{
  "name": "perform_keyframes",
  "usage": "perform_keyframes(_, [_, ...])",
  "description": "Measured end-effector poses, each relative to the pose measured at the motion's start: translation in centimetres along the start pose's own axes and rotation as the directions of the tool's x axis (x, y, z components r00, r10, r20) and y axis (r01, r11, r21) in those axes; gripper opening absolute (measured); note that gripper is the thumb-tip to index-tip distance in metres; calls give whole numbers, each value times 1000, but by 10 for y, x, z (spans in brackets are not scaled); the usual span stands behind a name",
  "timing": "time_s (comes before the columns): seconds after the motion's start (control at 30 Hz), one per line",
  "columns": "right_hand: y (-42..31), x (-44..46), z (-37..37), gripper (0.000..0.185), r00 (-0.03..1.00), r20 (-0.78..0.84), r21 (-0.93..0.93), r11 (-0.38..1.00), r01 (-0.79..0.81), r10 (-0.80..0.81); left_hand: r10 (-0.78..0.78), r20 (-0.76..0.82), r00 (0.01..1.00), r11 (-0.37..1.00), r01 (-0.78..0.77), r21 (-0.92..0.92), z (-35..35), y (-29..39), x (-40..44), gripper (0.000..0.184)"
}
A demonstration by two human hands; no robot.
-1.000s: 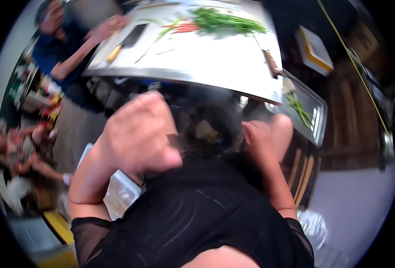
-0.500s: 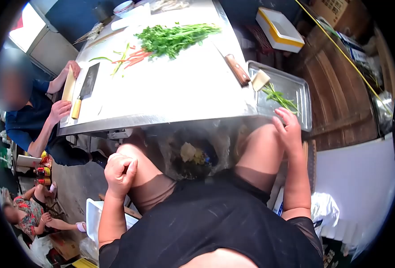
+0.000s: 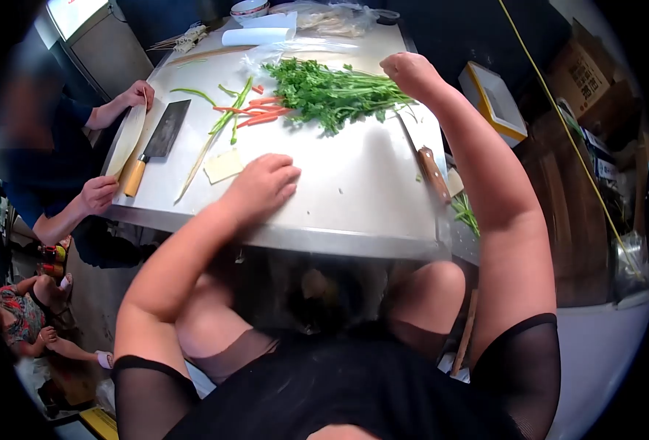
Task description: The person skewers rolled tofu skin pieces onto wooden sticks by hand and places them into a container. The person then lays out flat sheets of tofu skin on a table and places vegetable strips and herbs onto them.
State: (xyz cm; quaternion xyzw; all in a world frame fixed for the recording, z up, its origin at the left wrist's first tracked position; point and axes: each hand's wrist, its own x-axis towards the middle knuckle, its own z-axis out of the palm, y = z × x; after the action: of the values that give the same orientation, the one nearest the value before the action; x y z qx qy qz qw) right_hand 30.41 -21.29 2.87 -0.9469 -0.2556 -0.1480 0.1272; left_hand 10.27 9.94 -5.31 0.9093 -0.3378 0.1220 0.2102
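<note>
My left hand lies on the metal-edged white table, palm down, its fingers a little bent and apart. Beside it rests a pale square slice. My right hand hovers at the stem ends of a bunch of leafy green herbs, fingers curled; whatever is under them is hidden. Left of the herbs lie red pepper strips and green peppers. A wooden-handled knife points away from me at the right edge.
At the left, a co-worker's hands hold a long pale sheet beside a cleaver. A tray with cut green stems is partly behind my right arm. Bowls and plastic bags stand at the back.
Both my hands have risen from my knees to the table, the left to its front, the right toward the herbs' stems. A pale slice now lies by my left hand. The view has shifted.
</note>
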Motion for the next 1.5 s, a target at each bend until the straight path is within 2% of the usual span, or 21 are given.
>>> perform_keyframes(0.13, [51,50,51,26,996,-34,7,996,-83,84,-40,-94,995,999,40,5,12,-1,-5,27])
perform_keyframes(0.2, [99,74,81,27,968,-69,131,964,-231,241,-37,-104,994,999,34,-31,12,-6,-6,27])
perform_keyframes(0.3, [153,94,117,28,919,23,123,911,-393,393,-54,-100,994,995,45,-92,10,-8,-4,28])
perform_keyframes(0.47, [145,93,112,24,919,78,58,919,-390,386,-86,-75,993,992,79,-96,9,-6,-2,29])
perform_keyframes(0.53, [141,93,100,25,873,217,102,879,-465,437,-93,-78,993,994,88,-70,10,-6,-4,28])
perform_keyframes(0.6, [137,92,92,29,904,117,38,908,-417,410,-100,-85,991,993,94,-72,10,-4,-4,28])
perform_keyframes(0.7, [139,83,98,26,882,140,69,884,-463,450,-101,-99,990,994,95,-62,8,-1,-4,28])
perform_keyframes(0.77, [173,79,124,25,967,-38,189,952,-240,251,-94,-107,990,994,88,-59,8,-1,-2,28])
perform_keyframes(0.8, [174,77,126,25,967,-39,185,953,-242,253,-95,-107,990,995,90,-54,9,-1,-3,27])
perform_keyframes(0.87, [176,73,126,27,957,-2,313,909,-275,290,-91,-109,990,995,86,-49,9,-1,-2,27])
perform_keyframes(0.93, [167,78,116,27,946,18,280,907,-315,323,-99,-101,990,994,94,-52,8,-1,-2,27])
perform_keyframes(1.0, [138,82,97,27,808,178,345,733,-586,562,-97,-103,990,994,93,-49,8,0,-2,27])
perform_keyframes(1.03, [132,84,94,27,808,177,346,733,-586,562,-98,-107,989,995,94,-46,9,0,-2,27])
perform_keyframes(1.13, [114,85,85,24,824,214,127,821,-557,525,-98,-114,989,995,95,-38,8,0,-1,27])
perform_keyframes(1.2, [98,81,81,22,887,-3,-60,885,-462,463,-97,-115,989,995,93,-39,9,-1,-2,27])
perform_keyframes(1.23, [104,79,89,20,949,-166,-220,928,-302,269,-93,-120,988,995,89,-39,9,-1,-2,27])
perform_keyframes(1.27, [104,81,89,20,949,-163,-218,928,-302,271,-95,-117,989,995,91,-39,9,-1,-2,27])
perform_keyframes(1.4, [109,93,87,25,933,-113,33,940,-339,340,-86,-111,990,996,83,-31,10,-2,-3,28])
perform_keyframes(1.43, [110,93,87,25,886,-46,401,821,-407,462,-79,-106,991,997,76,-28,10,-2,-3,28])
perform_keyframes(1.47, [111,94,87,26,836,63,703,571,-425,545,-80,-108,991,997,77,-29,10,-2,-3,28])
perform_keyframes(1.5, [113,94,84,33,795,186,711,480,-515,577,-78,-111,991,997,76,-28,10,-2,-3,28])
